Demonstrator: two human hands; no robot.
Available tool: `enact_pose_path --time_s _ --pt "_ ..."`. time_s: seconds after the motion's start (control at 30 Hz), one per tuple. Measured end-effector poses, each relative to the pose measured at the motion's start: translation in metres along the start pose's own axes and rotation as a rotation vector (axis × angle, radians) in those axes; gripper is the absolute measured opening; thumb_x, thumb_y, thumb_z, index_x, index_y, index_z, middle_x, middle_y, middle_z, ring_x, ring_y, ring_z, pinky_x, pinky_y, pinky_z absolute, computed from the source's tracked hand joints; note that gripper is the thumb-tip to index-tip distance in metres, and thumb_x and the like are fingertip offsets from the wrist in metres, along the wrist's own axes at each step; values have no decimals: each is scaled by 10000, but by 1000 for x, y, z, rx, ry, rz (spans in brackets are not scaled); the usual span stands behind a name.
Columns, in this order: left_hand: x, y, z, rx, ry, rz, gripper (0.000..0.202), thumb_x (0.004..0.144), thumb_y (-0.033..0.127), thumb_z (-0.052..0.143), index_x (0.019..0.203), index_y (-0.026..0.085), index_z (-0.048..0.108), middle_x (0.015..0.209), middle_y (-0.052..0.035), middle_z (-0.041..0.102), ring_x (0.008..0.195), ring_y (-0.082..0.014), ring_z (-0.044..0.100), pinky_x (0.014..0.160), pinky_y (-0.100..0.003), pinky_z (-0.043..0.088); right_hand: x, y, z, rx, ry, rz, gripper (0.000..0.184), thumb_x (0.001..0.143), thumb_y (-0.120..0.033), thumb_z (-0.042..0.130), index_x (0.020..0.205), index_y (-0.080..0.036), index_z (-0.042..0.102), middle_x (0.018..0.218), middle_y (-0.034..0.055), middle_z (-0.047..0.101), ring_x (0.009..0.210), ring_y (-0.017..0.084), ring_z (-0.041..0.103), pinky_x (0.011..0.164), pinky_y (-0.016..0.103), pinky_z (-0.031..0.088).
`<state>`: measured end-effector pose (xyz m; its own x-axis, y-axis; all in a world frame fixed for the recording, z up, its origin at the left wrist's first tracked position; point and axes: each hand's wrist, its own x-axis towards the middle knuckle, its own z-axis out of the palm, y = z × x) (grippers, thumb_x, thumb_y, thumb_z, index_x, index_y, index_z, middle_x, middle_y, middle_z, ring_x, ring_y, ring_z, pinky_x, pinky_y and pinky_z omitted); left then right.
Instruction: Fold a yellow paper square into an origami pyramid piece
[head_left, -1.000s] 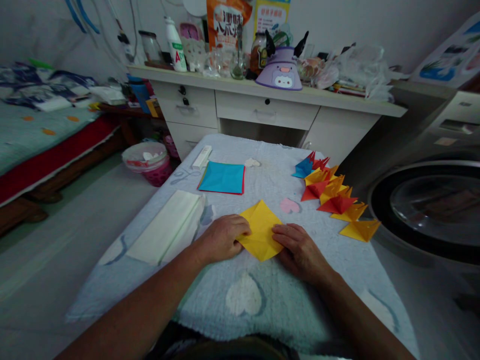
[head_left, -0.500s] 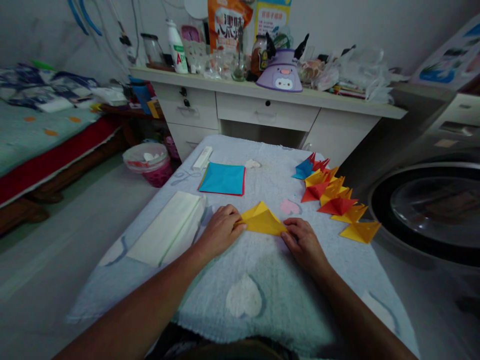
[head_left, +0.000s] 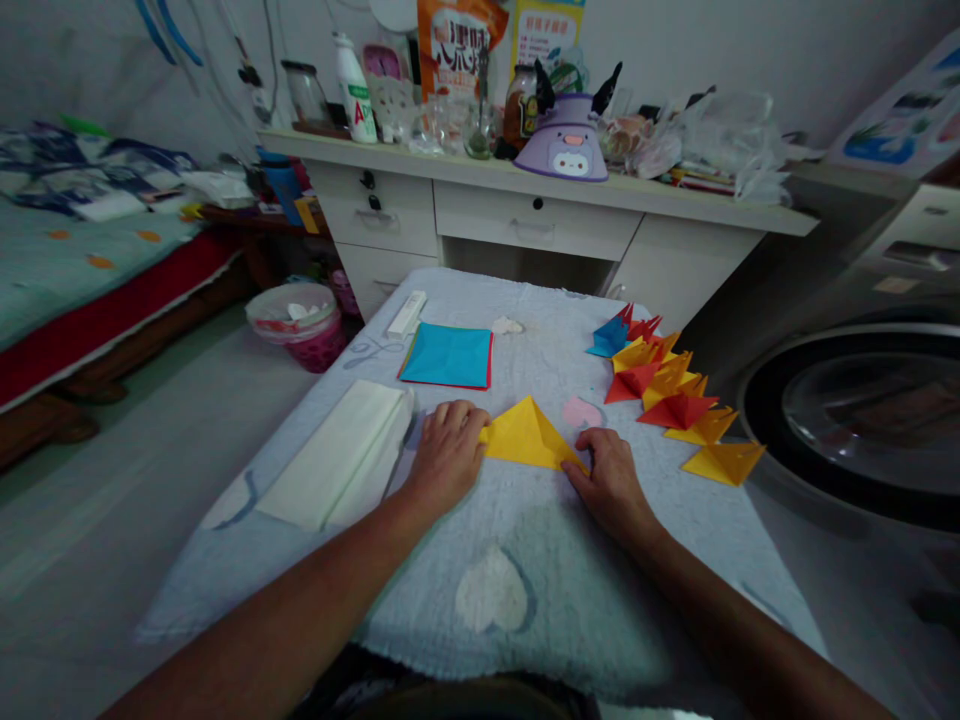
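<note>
A sheet of yellow origami paper (head_left: 529, 436), folded into a triangle with its peak pointing away from me, lies low over the cloth-covered table (head_left: 480, 520). My left hand (head_left: 451, 445) is closed on its left corner, the fingertips partly hiding that end. At the right corner, my right hand (head_left: 606, 475) pinches the paper between thumb and fingers. Beyond my left hand sits a stack of square paper (head_left: 448, 355), blue on top with red beneath. To the right stand several folded paper pieces (head_left: 679, 410) in yellow, red and blue, lined up in a row.
A white paper packet (head_left: 337, 455) lies left of my left hand, and a small white box (head_left: 407, 314) sits near the far left edge. Past the table stands a white desk (head_left: 536, 215) crowded with jars and bags. A washing machine (head_left: 862, 400) is at right, a bin (head_left: 300, 325) at left.
My right hand has shifted slightly right and its fingers have curled more. The folded yellow paper now shows a broader, flatter triangular face. My left hand still grips its corner.
</note>
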<state>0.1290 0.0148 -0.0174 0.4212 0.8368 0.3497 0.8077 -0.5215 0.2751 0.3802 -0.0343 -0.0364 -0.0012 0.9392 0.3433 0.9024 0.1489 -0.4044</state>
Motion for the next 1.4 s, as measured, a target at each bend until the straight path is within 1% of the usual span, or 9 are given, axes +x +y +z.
enact_pose_path --time_s 0.1,0.17,0.3,0.4,0.53,0.63,0.8,1.03,1.4 --pt "-2 6 0 40 -53 174 210 877 117 544 1023 241 628 1042 -58 609 1005 -255 476 820 -404 384 2 -8 -6 -114 -15 -84 154 802 -203 622 943 -221 564 999 103 586 904 281 525 769 432 452" --pt "-2 10 0 48 -131 291 184 909 152 533 1023 249 639 977 -45 629 968 -241 493 797 -392 376 4 -17 -10 -249 0 -152 183 811 -165 612 977 -241 594 1138 122 570 989 315 496 786 454 429" --pt "-3 14 2 57 -205 378 155 935 224 535 1056 244 630 960 -23 637 932 -211 524 782 -366 381 6 -41 -9 -363 -21 -307 396 859 -94 529 1209 -275 564 1187 120 562 1021 295 470 863 464 384" --pt "-4 14 3 68 -211 376 159 945 248 523 1057 230 634 972 -23 634 937 -203 543 788 -355 398 4 -55 -3 -335 -70 -323 397 885 -108 521 1256 -243 556 1215 117 563 1054 285 463 892 452 366" --pt "-6 13 3 75 -234 369 158 943 231 518 1037 214 644 957 -25 636 928 -204 556 783 -350 430 0 -61 1 -229 -229 -295 220 907 -184 554 1102 -216 650 1117 87 624 985 244 511 866 404 391" --pt "-8 13 2 79 -255 349 159 935 221 526 1046 202 639 967 -33 637 941 -206 563 795 -345 457 -3 -58 -1 -169 -293 -292 264 912 -256 574 1162 -206 641 1128 95 627 1010 246 527 889 404 407" --pt "-15 18 -3 136 -301 311 168 911 153 529 1051 161 622 1021 -59 642 978 -220 574 827 -349 490 -8 -51 -5 -176 -307 -324 381 912 -363 569 1266 -228 601 1235 123 587 1110 294 512 942 454 404" --pt "-26 21 -16 288 -363 157 284 865 23 467 1067 146 624 1074 -89 647 1019 -233 580 814 -357 502 -15 -33 -19 -253 -329 -305 385 931 -381 531 1284 -244 601 1269 135 594 1145 314 527 946 486 412" --pt "-34 6 -26 338 -398 75 291 859 30 430 1049 124 628 1039 -97 635 999 -261 578 795 -391 500 -40 -1 -42 -310 -286 -273 399 911 -403 557 1280 -259 598 1333 118 574 1171 310 529 968 498 411"
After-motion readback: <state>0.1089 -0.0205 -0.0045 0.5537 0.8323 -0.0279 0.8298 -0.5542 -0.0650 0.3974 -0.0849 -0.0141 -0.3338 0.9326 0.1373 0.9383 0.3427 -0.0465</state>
